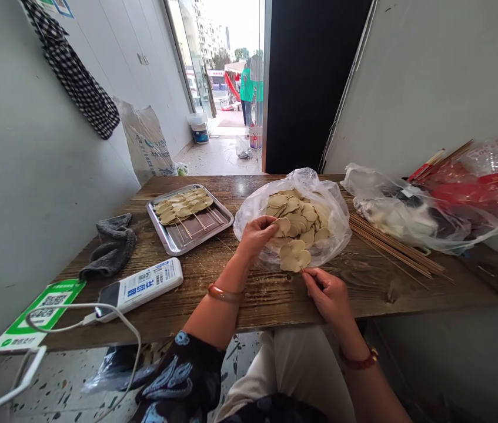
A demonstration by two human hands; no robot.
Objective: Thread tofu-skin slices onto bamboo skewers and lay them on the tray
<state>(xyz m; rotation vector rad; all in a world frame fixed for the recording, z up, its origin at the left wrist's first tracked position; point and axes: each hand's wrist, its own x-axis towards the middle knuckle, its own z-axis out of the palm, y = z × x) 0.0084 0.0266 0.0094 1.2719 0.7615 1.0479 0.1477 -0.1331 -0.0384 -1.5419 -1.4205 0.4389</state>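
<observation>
My left hand (255, 236) pinches a pale round potato slice (283, 227) between thumb and fingertips, over the near left part of an open clear plastic bag (249, 205). A heap of similar slices (299, 212) fills the bag. Closer to me, my right hand (328, 294) is closed on the lower end of a thin bamboo skewer (303, 271). Several slices (294, 256) are threaded on it, just below the slice in my left hand. Whether the skewer's tip touches that slice I cannot tell.
Left of the bag, a metal tray (173, 245) holds filled skewers (183, 207). A grey cloth (114, 241), a white power bank (143, 288) and a green QR card (39, 314) lie further left. Bare skewers (396, 249) and plastic bags (425, 217) are on the right.
</observation>
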